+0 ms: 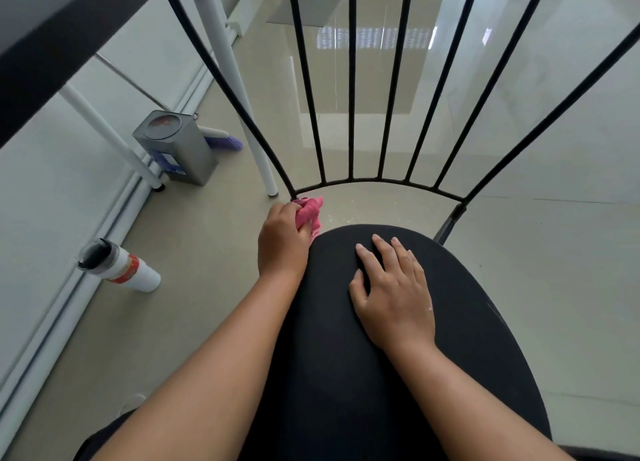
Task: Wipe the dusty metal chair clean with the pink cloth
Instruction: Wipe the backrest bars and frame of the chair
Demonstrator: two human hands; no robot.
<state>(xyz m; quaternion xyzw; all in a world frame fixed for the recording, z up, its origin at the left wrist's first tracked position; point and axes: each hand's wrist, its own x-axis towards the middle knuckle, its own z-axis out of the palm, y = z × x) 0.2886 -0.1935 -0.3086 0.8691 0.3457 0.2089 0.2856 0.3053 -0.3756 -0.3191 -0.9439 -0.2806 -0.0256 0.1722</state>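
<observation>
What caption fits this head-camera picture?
Left hand presses a pink cloth against the chair frame's lower corner; right hand rests flat on the black seat.

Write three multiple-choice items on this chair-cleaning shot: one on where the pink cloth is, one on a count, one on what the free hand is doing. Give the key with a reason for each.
1. Where is the pink cloth?
A. On the floor beside the metal can
B. In the left hand, at the lower left corner of the chair back
C. Draped over the top of the chair back

2. How many hands hold the cloth?
A. None
B. One
C. Two

3. What is the right hand doing?
A. Resting flat and open on the black seat
B. Gripping a chair bar
C. Holding the white bottle

Key:
1 B, the cloth is bunched in the left hand where the outer bar meets the curved lower rail.
2 B, only the left hand has a grip on it.
3 A, its fingers lie spread on the seat cushion with nothing in them.
</observation>
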